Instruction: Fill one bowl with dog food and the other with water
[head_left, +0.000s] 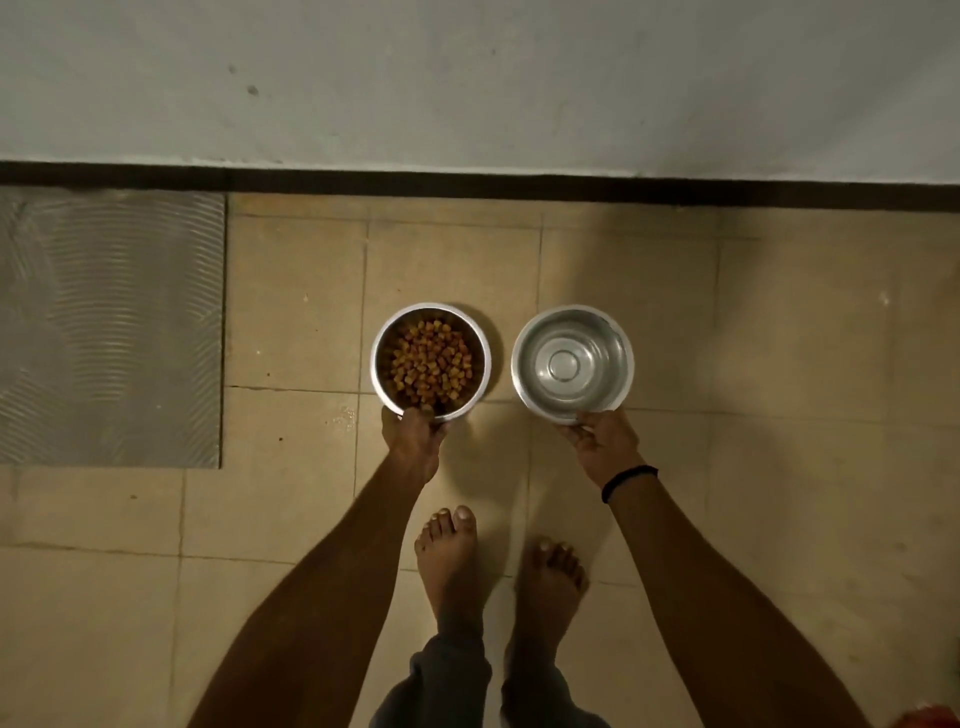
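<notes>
Both fills look done; the left hand (413, 434) grips the kibble bowl (430, 361) by its near rim, the right hand (602, 441) grips the water bowl (573, 364), fingers closed; only releasing them by the wall (467, 78) seems left.

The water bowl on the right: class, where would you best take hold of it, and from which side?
Grip the water bowl by its thin rolled rim, on the near edge, coming from the person's side as the right hand does now. The smooth, curved metal walls offer no handle, so pinch the rim with the fingers. Keep it level: it holds clear water. The wall probably hinders a far-side approach.
</notes>
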